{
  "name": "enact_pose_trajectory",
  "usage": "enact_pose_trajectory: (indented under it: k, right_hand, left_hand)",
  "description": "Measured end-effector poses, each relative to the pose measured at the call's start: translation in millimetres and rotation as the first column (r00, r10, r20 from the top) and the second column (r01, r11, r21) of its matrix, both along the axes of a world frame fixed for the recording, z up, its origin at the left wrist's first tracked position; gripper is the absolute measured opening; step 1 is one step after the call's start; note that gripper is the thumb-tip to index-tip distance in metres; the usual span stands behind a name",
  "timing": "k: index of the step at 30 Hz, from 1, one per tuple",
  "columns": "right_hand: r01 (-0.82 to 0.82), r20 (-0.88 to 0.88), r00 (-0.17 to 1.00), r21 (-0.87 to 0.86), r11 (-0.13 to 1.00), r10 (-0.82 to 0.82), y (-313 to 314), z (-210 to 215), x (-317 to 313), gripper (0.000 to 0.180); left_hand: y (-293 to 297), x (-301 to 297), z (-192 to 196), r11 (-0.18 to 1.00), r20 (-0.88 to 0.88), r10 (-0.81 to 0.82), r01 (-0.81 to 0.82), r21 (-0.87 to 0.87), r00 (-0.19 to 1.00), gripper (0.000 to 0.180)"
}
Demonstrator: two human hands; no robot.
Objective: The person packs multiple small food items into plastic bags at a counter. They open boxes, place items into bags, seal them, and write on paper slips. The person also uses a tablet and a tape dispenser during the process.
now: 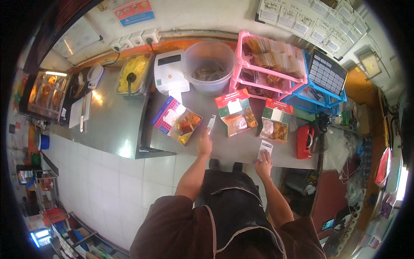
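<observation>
I see counter (241, 149) and floor (159, 172) before the bucket (211, 87); left hand (205, 143) pinches a slip (211, 122), right hand (263, 165) touches a receipt (265, 147) (grip unclear).

Three food boxes (233, 97) sit across the table (233, 150), before, left to right, a printer (169, 74), bucket (208, 87) and rack (238, 58). A tape dispenser (303, 138) stands near the table's front right corner.

Head-worn fisheye looks down from above wearer's apron (235, 209), facing counter (286, 159) close ahead and wall (194, 15) beyond; edges bend toward rim.
</observation>
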State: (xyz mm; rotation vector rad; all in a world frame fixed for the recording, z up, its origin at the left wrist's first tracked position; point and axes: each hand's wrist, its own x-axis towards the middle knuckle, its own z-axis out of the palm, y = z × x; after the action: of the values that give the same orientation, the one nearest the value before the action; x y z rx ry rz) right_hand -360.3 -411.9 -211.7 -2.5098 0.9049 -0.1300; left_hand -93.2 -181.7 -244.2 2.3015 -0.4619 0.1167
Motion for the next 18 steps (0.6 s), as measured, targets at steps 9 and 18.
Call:
enact_pose_trajectory:
  k: [9,18]
  right_hand:
    - [0.135,0.063,0.989,-0.055,0.989,-0.131,24,-10,7,0.059]
    - [0.089,0.071,0.994,-0.013,0.996,-0.088,15,-2,8,0.056]
  left_hand:
    - [-28,40,66,0.991,0.397,0.104,-0.06,-0.122,0.912,0.023]
    - [-22,-2,15,0.981,0.058,-0.1,0.089,0.174,0.993,0.047]
